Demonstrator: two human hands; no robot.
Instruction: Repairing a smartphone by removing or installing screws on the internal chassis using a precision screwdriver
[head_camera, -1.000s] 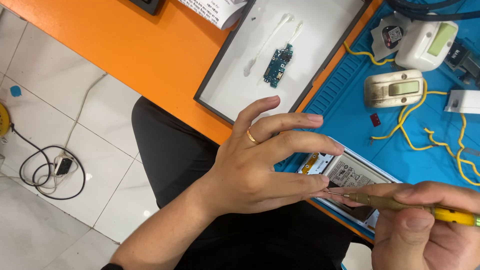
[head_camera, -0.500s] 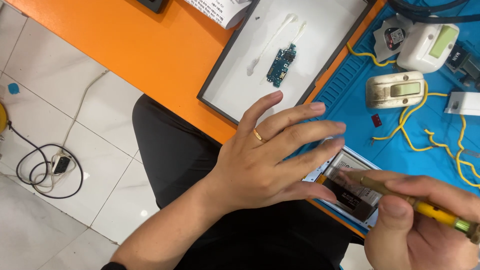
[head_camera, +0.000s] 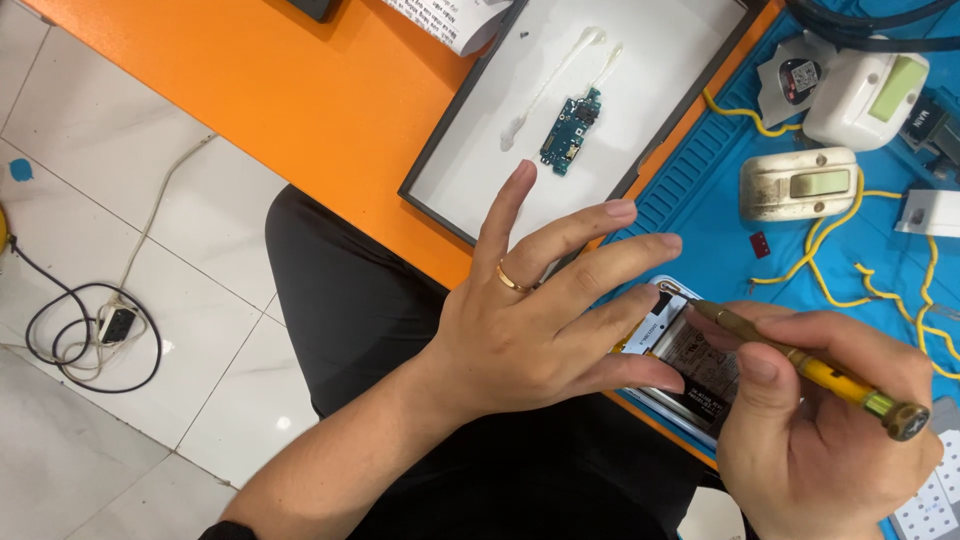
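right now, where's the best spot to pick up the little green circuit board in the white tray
Probably by its two long edges near the middle, coming straight down from above. The circuit board lies flat and alone on the tray, slim and tilted, with connector parts at both ends, so a fingertip pinch across its narrow width looks safest. The white strip beside it stays clear.

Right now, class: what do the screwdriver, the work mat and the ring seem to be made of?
Screwdriver: metal shaft with a dull brassy sheen, yellow handle probably plastic.
Work mat: matte blue with moulded ridges, likely silicone or rubber.
Ring: polished gold-coloured metal that catches the light.
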